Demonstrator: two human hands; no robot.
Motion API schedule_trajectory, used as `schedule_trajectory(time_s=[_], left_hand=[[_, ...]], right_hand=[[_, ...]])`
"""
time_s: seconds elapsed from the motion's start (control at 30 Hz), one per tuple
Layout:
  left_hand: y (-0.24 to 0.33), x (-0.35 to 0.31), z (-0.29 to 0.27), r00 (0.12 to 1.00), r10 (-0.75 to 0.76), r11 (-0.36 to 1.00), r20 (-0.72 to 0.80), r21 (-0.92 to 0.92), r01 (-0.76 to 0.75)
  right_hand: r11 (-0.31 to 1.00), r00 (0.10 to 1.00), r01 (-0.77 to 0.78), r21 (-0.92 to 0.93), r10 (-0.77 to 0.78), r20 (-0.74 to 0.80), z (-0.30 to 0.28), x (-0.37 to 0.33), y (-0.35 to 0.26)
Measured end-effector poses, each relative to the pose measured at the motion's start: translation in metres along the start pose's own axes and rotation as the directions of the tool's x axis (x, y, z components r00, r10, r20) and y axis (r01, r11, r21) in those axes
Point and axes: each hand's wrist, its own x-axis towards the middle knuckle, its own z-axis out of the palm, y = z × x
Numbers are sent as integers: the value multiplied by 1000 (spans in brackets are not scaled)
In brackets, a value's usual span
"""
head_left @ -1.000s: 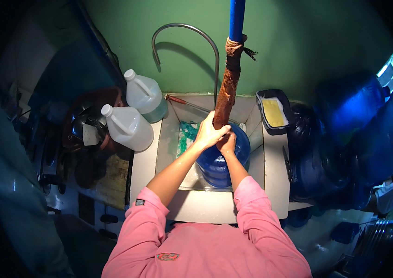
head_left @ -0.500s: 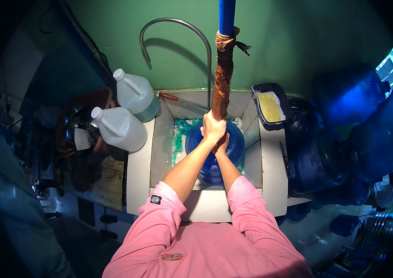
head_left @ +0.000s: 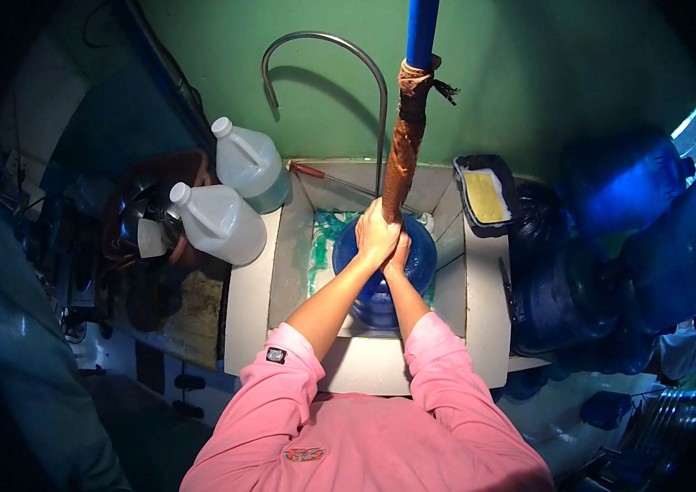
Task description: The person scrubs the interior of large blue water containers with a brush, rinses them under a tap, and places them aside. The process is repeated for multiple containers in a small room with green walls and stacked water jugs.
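Where the left hand overlaps the right, its grip is closed around the lower end of a blue pole wrapped in brown material; the right hand's fingers are hidden, so I cannot tell its grip. Directly beneath both hands, a blue water jug stands in the sink; whether the pole's tip enters its neck is covered by the hands. Green-and-white material lies beside the jug, and a red-handled tool slants across the sink's far left corner, near the gooseneck spout. On the white table to the left stand two white-capped plastic jugs, with a reddish basin of pots beyond. At right, a dark tub carries a yellow sponge, near large blue bottles.
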Motion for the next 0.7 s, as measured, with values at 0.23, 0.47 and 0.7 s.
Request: schedule_trajectory(time_s=[0.23, 0.47, 0.7], left_hand=[[-8, -6, 7, 995, 33, 999, -91, -5, -34], [-11, -9, 5, 998, 8, 1000, -67, -10, -9], [-12, -8, 5, 999, 12, 999, -42, -29, -14]], right_hand=[[980, 987, -159, 116, 155, 39, 7, 1, 13], [979, 989, -144, 143, 140, 40, 7, -1, 17], [987, 998, 49, -154, -53, -19, 5, 1, 12]])
